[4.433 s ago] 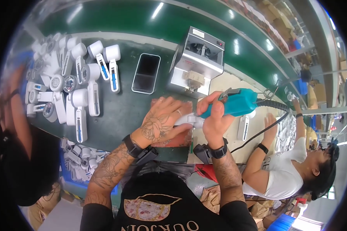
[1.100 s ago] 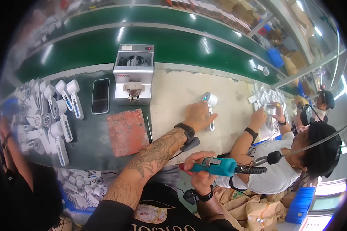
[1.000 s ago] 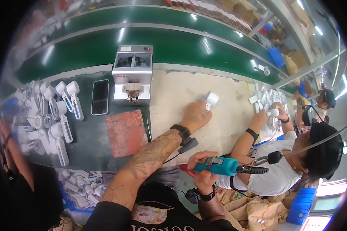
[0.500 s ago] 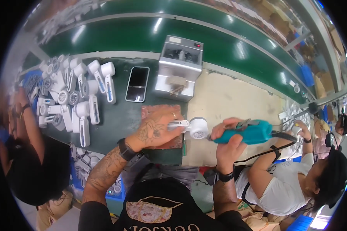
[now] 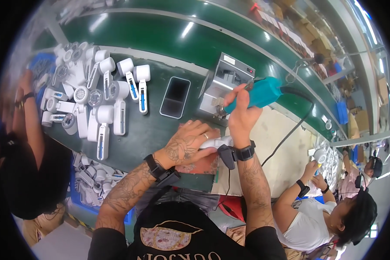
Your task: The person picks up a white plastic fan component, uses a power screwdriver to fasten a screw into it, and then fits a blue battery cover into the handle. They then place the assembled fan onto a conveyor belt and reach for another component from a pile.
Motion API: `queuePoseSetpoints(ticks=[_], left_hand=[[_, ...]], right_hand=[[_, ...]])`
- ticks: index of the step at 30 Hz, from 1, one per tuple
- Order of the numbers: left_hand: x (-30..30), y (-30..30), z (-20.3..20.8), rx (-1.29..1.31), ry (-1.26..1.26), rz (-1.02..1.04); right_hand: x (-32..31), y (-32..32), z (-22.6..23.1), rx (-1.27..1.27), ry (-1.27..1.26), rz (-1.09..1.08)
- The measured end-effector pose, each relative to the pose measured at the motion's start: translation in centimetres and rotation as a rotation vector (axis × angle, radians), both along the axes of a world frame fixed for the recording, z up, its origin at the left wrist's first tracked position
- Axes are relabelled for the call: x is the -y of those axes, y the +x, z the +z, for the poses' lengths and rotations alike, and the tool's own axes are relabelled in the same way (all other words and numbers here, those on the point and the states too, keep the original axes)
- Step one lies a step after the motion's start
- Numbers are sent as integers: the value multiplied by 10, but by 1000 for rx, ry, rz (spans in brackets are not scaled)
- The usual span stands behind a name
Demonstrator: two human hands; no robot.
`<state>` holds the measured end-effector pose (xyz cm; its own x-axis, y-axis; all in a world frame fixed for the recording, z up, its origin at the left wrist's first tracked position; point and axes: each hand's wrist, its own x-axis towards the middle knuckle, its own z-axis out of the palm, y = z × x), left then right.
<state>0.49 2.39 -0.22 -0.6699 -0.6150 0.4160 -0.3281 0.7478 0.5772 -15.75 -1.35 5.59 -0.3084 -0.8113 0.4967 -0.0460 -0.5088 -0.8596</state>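
My left hand (image 5: 188,145) is closed around a white handheld fan (image 5: 213,143), keeping it down over a reddish-brown pad (image 5: 201,166). Part of the fan's head is hidden behind my right wrist. My right hand (image 5: 244,118) grips a teal electric screwdriver (image 5: 265,92) with a black cord. Its tip end is at the front of a silver screw feeder (image 5: 212,92); whether it touches cannot be made out.
A black phone (image 5: 175,98) lies left of the feeder. Many white handheld fans (image 5: 103,115) are heaped on the left of the green table, more in a blue bin (image 5: 80,197) below. Cardboard (image 5: 286,141) covers the right side. Co-workers sit on both sides.
My right hand has raised the screwdriver from beside the fan's head, up and left to the feeder. The left hand keeps hold of the fan. The whole view has shifted.
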Motion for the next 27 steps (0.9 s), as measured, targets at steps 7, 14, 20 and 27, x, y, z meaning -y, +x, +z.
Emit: queuePoseSetpoints(ticks=[7,14,20,27], left_hand=[[0,-1,1,-8,77,5],[1,-3,2,-16,57,21],[5,-4,5,-7,41,29],[1,-3,0,-19,3,27]], right_hand=[[-15,0,2,-23,70,47],[-58,-13,1,44,163,11],[-58,-13,-5,57,160,73],[-68,-10,-28,179,184,92]])
